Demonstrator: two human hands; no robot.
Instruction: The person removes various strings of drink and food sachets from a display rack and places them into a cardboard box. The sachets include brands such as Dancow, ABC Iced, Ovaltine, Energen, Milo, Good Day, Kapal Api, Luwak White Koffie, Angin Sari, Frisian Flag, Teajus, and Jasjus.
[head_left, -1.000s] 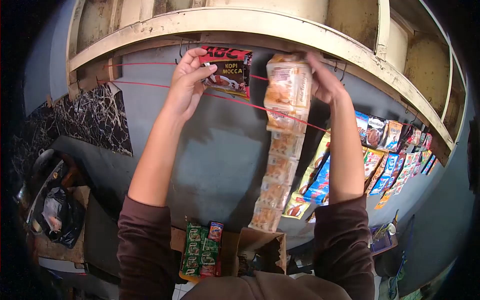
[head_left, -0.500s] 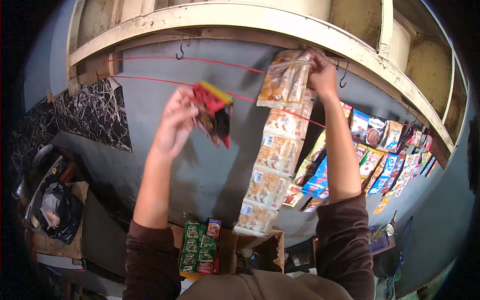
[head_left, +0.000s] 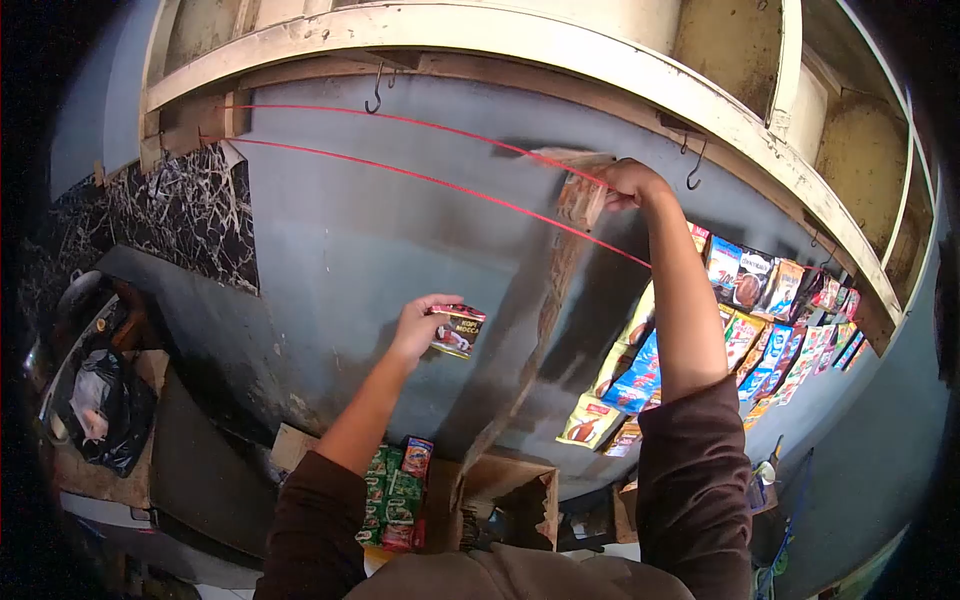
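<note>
My left hand [head_left: 418,325] is closed on a small dark coffee sachet [head_left: 462,332] with a red top edge, its front reading "Kopi Mocca". It is in front of the wall, below the strings. Up at the right, my right hand [head_left: 638,185] grips the top of a long strip of beige sachets [head_left: 580,205] beside the upper red string [head_left: 450,129]. Seen nearly edge-on, the strip hangs past the lower red string [head_left: 430,183] down toward a cardboard box [head_left: 512,470].
Strips of colourful sachets [head_left: 750,270] hang on the right. Metal hooks [head_left: 373,95] hang under the cream wooden shelf [head_left: 450,32]. Green sachets [head_left: 400,495] lie beside the box below. A black plastic bag [head_left: 110,410] is at the left.
My left hand has moved down and right with the coffee sachet, which now faces me. The beige strip has turned from face-on to nearly edge-on, and my right hand is slightly lower.
</note>
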